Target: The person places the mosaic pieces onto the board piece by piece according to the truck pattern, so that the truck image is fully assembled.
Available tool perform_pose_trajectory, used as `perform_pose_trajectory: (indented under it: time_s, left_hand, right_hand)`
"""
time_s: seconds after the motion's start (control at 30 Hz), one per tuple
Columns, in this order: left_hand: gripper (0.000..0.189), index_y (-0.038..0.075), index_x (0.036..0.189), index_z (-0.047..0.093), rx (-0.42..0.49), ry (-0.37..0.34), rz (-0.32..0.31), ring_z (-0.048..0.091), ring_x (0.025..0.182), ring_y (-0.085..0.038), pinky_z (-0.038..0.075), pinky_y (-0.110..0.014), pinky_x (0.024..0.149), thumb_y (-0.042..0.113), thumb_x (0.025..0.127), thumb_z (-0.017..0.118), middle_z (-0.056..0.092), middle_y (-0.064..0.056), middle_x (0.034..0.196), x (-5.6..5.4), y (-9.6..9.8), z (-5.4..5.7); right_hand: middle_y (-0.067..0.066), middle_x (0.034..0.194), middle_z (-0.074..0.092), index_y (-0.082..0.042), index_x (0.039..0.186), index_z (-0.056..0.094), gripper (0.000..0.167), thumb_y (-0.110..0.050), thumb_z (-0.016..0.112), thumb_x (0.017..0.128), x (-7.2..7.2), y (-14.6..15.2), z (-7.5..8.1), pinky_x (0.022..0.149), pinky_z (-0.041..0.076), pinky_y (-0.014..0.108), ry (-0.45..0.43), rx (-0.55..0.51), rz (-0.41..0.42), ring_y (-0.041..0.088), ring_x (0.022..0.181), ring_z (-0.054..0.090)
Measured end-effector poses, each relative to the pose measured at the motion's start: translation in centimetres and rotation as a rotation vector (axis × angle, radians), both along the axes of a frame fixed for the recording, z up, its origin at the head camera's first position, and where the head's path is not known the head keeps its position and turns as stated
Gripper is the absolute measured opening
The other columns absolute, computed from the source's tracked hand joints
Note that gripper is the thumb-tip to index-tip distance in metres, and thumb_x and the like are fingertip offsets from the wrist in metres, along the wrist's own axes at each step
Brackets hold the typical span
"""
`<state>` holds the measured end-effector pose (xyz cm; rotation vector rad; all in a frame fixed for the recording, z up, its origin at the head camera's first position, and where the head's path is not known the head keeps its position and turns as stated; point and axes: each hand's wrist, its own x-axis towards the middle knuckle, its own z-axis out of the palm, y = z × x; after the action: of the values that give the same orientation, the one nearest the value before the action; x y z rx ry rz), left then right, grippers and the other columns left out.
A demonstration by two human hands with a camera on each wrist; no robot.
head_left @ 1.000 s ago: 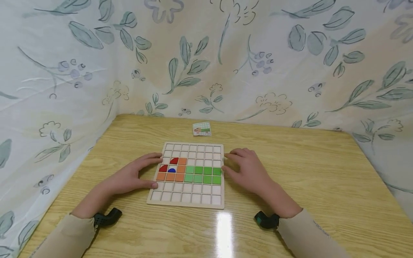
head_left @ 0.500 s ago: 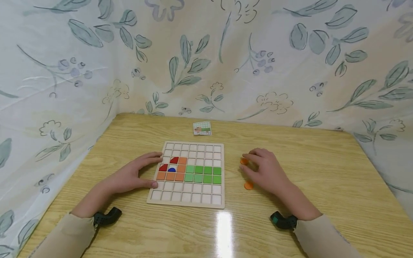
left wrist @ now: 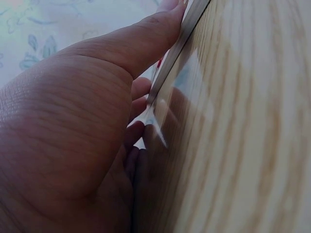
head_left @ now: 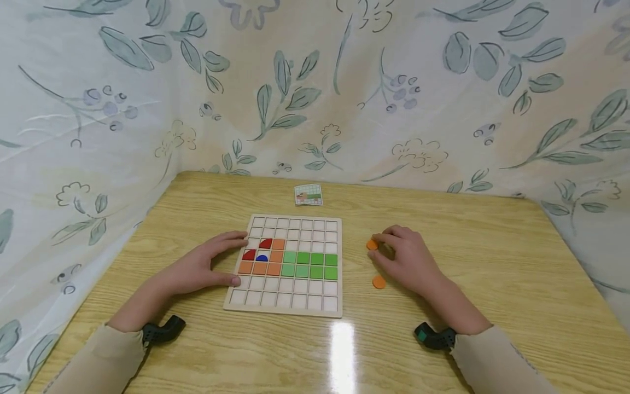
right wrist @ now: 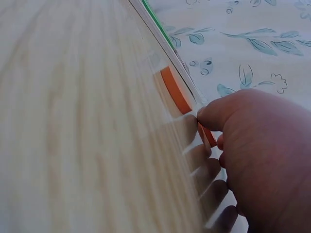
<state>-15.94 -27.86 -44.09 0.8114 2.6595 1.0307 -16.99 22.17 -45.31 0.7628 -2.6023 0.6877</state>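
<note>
In the head view a wooden grid board (head_left: pixel 295 313) lies flat, with several orange, green and red tiles and a blue half-round tile (head_left: pixel 262 258) in its cells. My left hand (head_left: pixel 197 268) rests at the board's left edge, thumb on the lower rim and fingertips at the upper part. To the board's right, my right hand (head_left: pixel 410 260) has thumb and index finger at opposite sides of an orange round tile (head_left: pixel 371 245), pinching it at the table. A second orange round tile (head_left: pixel 379 282) lies loose below that hand. The right wrist view shows the thumb partly covering the pinched tile.
A small printed card (head_left: pixel 308 195) with a coloured grid picture lies behind the board. Floral cloth (head_left: pixel 315 98) hangs around the back and sides of the wooden table (head_left: pixel 517 262).
My right hand has drawn back from the board's right edge to the right, bringing the two orange round tiles into sight, and its fingertips meet one. My left hand has stayed put.
</note>
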Motion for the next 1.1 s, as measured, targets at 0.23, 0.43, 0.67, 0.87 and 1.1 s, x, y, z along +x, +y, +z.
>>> perform_pose_trajectory:
  time_s: [0.23,0.43,0.67,0.87,1.1]
  left_hand:
    - [0.084,0.021,0.162,0.055,-0.005,0.006,0.003,0.026,0.163,-0.036,0.026,-0.067,0.122,0.045,0.09,0.091,0.036,0.0,0.175,0.0,-0.1,0.0]
    - [0.084,0.02,0.162,0.054,-0.002,-0.004,-0.003,0.026,0.163,-0.037,0.025,-0.069,0.122,0.044,0.091,0.091,0.035,-0.001,0.175,0.0,0.0,0.2]
    - [0.084,0.019,0.162,0.055,-0.001,0.0,-0.003,0.025,0.163,-0.037,0.025,-0.068,0.122,0.043,0.09,0.092,0.035,-0.002,0.175,0.0,0.0,0.3]
    - [0.083,0.018,0.162,0.055,0.007,-0.001,-0.006,0.026,0.163,-0.037,0.024,-0.068,0.122,0.042,0.091,0.091,0.036,-0.003,0.175,0.0,0.1,0.2]
    - [0.085,0.018,0.162,0.056,-0.004,0.001,0.005,0.026,0.163,-0.036,0.025,-0.068,0.123,0.046,0.09,0.091,0.037,-0.002,0.175,0.1,0.1,0.2]
  right_hand:
    - [0.012,0.108,0.072,-0.001,0.115,0.083,0.028,-0.02,0.087,0.095,0.0,-0.2,-0.1,0.086,0.053,0.052,0.002,0.011,-0.016,0.033,0.097,0.066]
    - [0.011,0.106,0.072,-0.001,0.113,0.083,0.025,-0.019,0.086,0.095,0.0,-0.3,0.0,0.085,0.052,0.052,-0.009,-0.003,-0.021,0.032,0.095,0.065]
    - [0.01,0.105,0.072,-0.001,0.11,0.083,0.024,-0.019,0.086,0.095,-0.1,-0.3,-0.1,0.085,0.052,0.051,0.0,-0.005,-0.017,0.031,0.095,0.066]
    - [0.009,0.105,0.072,0.0,0.11,0.083,0.023,-0.018,0.086,0.096,0.1,-0.8,0.0,0.082,0.054,0.048,-0.021,-0.05,-0.006,0.029,0.094,0.065]
    - [0.007,0.105,0.071,0.0,0.11,0.083,0.024,-0.018,0.087,0.095,1.0,-2.7,0.1,0.082,0.054,0.045,0.016,-0.079,0.077,0.024,0.093,0.064]
